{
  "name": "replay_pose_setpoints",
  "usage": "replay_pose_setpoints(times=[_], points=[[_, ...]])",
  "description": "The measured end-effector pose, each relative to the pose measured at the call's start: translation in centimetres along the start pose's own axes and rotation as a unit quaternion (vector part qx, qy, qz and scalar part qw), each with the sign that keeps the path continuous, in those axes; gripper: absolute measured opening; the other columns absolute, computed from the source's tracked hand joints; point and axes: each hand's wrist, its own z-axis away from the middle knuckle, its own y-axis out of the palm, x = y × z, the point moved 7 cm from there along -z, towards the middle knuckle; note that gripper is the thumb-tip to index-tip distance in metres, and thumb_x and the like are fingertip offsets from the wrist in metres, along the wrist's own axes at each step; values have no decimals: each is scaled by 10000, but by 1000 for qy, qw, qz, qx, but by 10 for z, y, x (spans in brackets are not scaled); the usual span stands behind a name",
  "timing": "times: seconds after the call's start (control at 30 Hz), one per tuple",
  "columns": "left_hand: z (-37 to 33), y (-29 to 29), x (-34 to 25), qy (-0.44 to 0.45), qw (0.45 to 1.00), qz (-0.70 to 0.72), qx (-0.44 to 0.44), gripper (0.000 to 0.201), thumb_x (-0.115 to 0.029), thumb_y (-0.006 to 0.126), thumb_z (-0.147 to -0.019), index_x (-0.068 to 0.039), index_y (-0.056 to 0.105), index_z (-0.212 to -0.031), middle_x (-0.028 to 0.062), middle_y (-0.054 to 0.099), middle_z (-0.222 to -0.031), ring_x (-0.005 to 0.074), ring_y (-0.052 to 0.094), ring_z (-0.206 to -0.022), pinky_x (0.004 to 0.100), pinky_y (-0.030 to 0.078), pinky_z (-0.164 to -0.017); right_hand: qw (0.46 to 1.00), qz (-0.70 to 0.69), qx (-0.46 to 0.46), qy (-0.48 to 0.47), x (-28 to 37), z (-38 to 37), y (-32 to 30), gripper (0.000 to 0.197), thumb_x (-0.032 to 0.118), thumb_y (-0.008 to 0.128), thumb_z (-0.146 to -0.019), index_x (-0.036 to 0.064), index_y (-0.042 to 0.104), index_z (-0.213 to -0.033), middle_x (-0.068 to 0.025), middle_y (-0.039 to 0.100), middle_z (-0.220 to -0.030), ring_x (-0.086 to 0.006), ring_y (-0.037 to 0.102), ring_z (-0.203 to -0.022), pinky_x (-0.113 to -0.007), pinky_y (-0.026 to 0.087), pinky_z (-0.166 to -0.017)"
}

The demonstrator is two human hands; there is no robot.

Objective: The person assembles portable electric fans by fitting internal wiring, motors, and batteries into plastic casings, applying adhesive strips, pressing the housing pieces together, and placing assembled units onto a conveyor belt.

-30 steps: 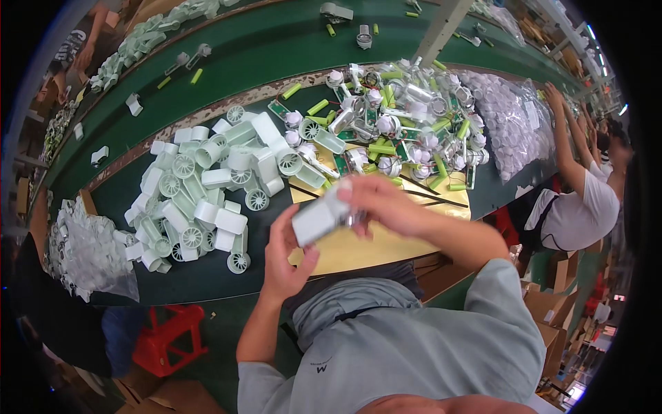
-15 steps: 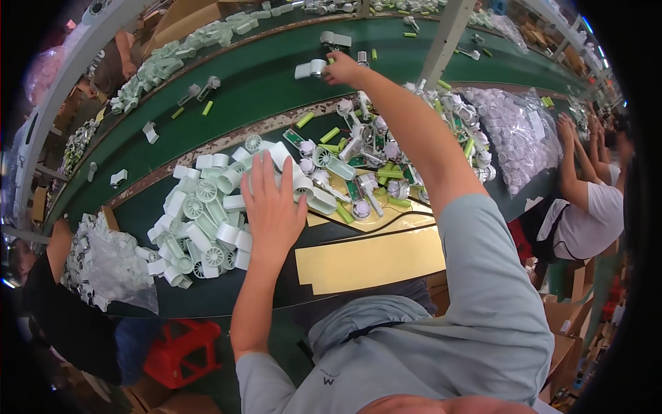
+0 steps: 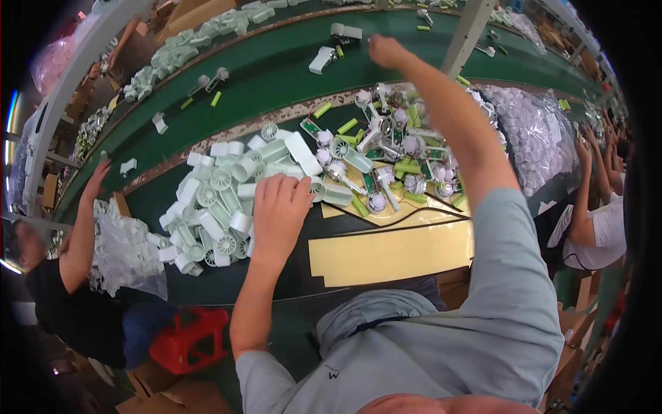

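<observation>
My left hand (image 3: pixel 281 212) is at the right edge of a heap of pale green plastic housings (image 3: pixel 219 181). Its fingers are bent and close together; whatever lies under the fingertips is hidden. A longer whitish housing (image 3: pixel 303 153) lies just beyond them. Over the green conveyor belt (image 3: pixel 276 72), my right hand (image 3: pixel 388 52) is stretched far out, slightly blurred and closed, its contents hidden from view. To its left on the belt lie a white housing (image 3: pixel 322 60), a small yellow-green battery (image 3: pixel 339 51) and a grey-white housing with a metallic end (image 3: pixel 346 32).
Beneath my right forearm spreads a heap of small motor assemblies (image 3: pixel 412 145) with circuit boards and batteries. A yellow sheet (image 3: pixel 389 255) lies at the bench's near edge. Bags of parts (image 3: pixel 529 134) flank the work area. A metal post (image 3: pixel 469 38) rises beyond my right arm. Co-workers sit on both sides.
My right hand has moved right, away from the white housing, which now lies turned on the belt. My left hand's spread fingers have drawn in and bent. The left co-worker's arm has reached toward the belt.
</observation>
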Motion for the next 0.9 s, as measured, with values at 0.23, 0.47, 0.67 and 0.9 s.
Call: replay_pose_setpoints(times=[0.23,0.47,0.67,0.9], points=[[42,11,-10,23,993,-72,95,393,-204,766,-726,-82,623,-1071,48,543,-932,207,560,-894,343,445,-703,841,-533,90,-5,67,151,-87,335,294,551,-968,55,586,-1200,-111,695,-1031,-93,543,-744,-225,446,-647],[87,-6,-3,-428,647,630,-39,248,-153,614,-973,8,558,-1153,108,642,-949,218,688,-803,349,570,-690,705,-684,184,20,128,325,-90,468,332,528,-991,61,531,-1372,-109,675,-1063,-87,536,-727,-212,414,-574],[118,60,-83,-500,255,827,25,353,-358,440,-1057,-51,597,-1132,62,646,-939,150,625,-815,323,530,-705,728,-653,208,-28,154,417,-79,477,224,544,-999,55,480,-1441,-45,639,-1113,-75,543,-830,-214,458,-682],[106,72,-98,-460,207,861,-61,445,-289,378,-1064,-60,421,-1444,35,601,-1102,139,596,-983,299,510,-818,882,-416,29,-220,168,466,-64,542,123,723,-835,-24,573,-1335,-158,617,-1047,-222,630,-806,-296,517,-682]])
